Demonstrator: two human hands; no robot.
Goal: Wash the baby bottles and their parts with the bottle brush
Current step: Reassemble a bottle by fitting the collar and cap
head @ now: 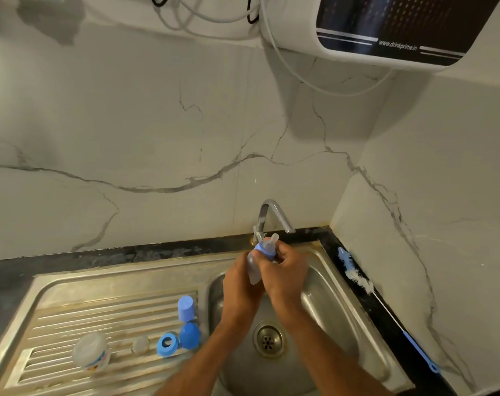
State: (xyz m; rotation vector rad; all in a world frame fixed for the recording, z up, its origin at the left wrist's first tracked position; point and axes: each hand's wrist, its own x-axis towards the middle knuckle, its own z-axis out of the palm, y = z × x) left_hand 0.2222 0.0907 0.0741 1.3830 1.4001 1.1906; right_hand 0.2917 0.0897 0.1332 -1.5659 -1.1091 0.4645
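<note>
Both my hands are up over the sink (340,284), just below the tap (274,215). Left hand (238,284) wraps the clear body of the bottle (254,271), fingers curled round it. Right hand (288,270) is curled on the blue collar (264,250) at the bottle's top, thumb and fingers pinching it. Both grips clamped, neither hand free.

Key relation: the bottle's long axis runs from my left palm up and away toward the tap, tilted a little right, teat (273,240) leading. The collar sits directly above the left grip, so a twist of the right hand against the left, about that axis, is what I judge would unscrew it. Right hand is the nearer one to the collar; left only braces.

Bottle looks: small, frosted-clear body, blue screw ring, pale translucent teat on top. Assembled, as far as I can tell. No water stream visible from the tap.

The brush (357,277) lies on the dark counter edge right of the sink, bristles toward the wall, blue handle (418,351) toward me. Well apart from both hands; right hand nearer.

On the drainboard (71,298) left: a blue cap (185,307), a second cap (190,335), a blue ring (166,343), a loose teat (140,344), and another clear bottle (91,350) on its side.
</note>
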